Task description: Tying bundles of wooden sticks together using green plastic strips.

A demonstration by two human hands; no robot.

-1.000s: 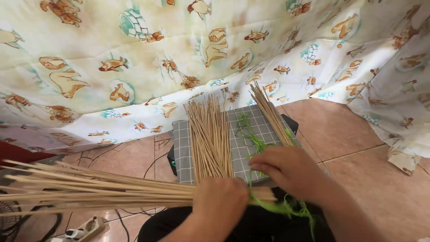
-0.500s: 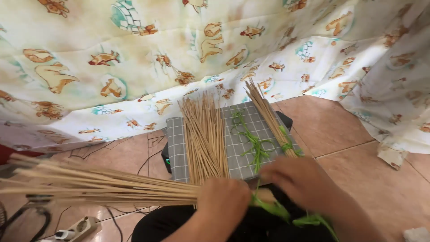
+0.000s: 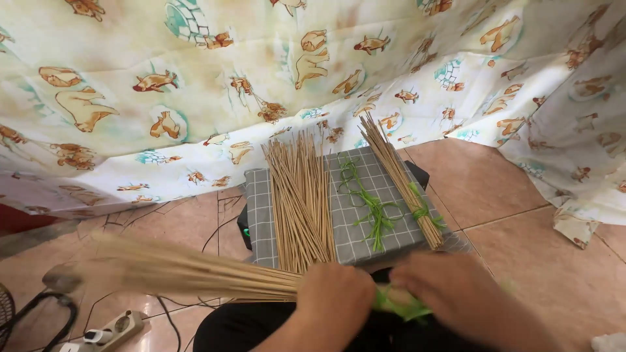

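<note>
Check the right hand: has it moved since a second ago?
Yes. The right hand has dropped off the grey checked cloth toward the person, now at the green strip beside the left hand.

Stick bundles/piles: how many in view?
3. A loose pile on the grey checked cloth; a tied bundle along its right side; a blurred bundle gripped by the left hand.

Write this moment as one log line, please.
left hand: grips stick bundle | right hand: on green tie at bundle end | grey checked cloth: loose sticks, tied bundle, green strips
</note>
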